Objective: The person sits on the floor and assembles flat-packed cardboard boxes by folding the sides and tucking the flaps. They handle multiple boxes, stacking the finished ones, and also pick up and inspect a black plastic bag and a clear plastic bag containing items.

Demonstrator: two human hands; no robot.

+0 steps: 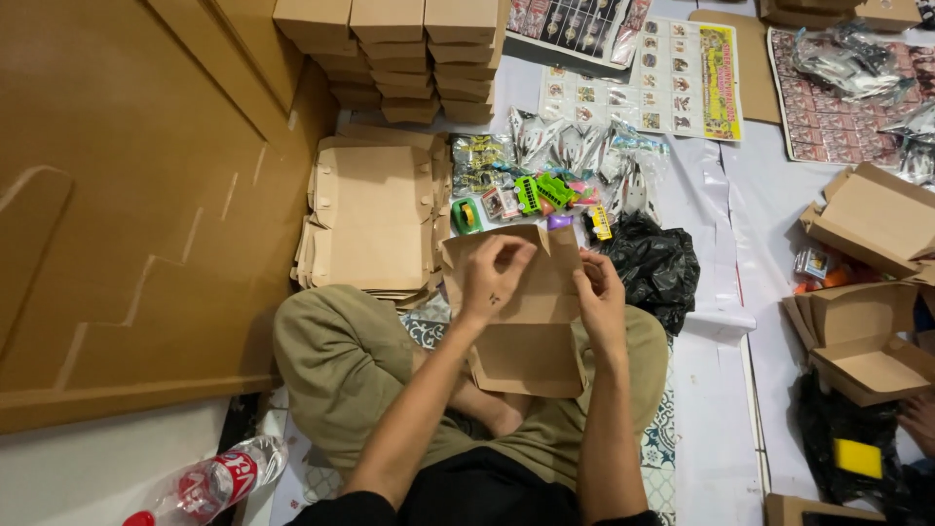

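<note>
The left hand [495, 276] covers part of the flat cardboard box [521, 321], so the fold beneath its fingers cannot be seen. The plastic bottle [209, 484] runs off the bottom edge. Another person's hand [916, 417] is cut by the right edge, as are the open boxes [872, 341] there. The small toys [531, 190] (a heap in clear bags) are too small to tell apart
</note>
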